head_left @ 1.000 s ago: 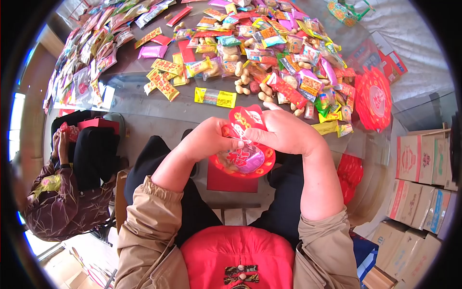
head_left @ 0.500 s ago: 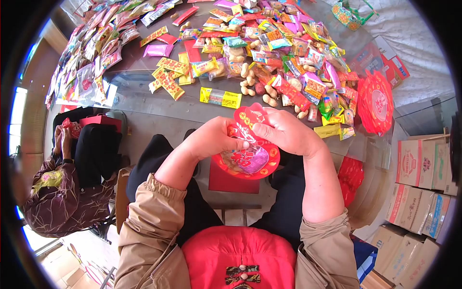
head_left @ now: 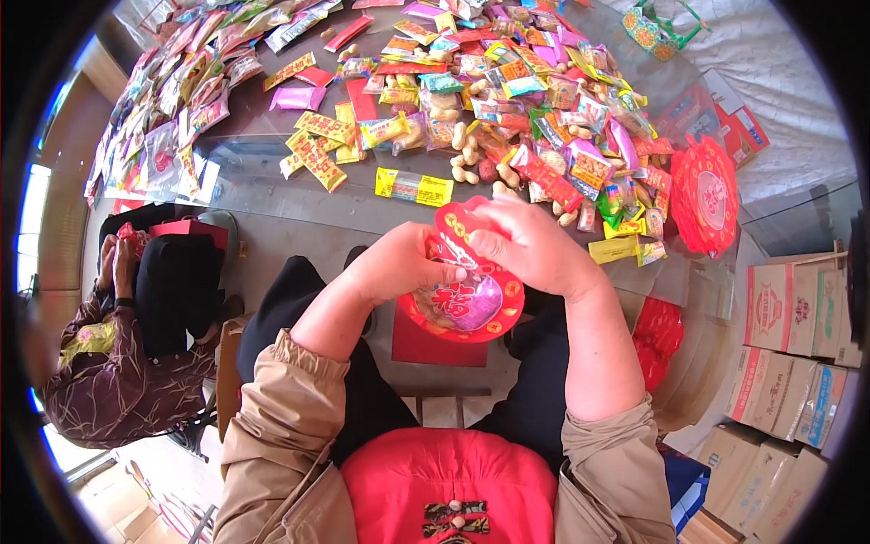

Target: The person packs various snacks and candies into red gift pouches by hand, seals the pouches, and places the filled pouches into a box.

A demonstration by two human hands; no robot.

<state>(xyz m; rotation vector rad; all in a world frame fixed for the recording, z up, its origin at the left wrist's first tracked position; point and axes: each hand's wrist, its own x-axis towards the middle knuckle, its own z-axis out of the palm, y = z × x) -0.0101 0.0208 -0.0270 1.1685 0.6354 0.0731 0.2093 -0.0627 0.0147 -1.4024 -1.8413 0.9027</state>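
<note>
A round red bag with gold patterns and a clear window hangs between my hands over my lap; pink and pale items show inside. My left hand pinches the left side of its neck. My right hand grips the bag's upper right side, thumb across the front, the other fingers mostly hidden behind. Just beyond lie a yellow packet and unshelled peanuts on the glass-topped table.
Mixed wrapped snacks are heaped on the table, with more packets at the left. Flat red bags are stacked at the right edge. Another person sits at the left. Cardboard boxes stand at the right.
The view has shifted slightly. My right hand has moved a little at the bag's neck, which now leans more to the left. Both hands still hold the bag.
</note>
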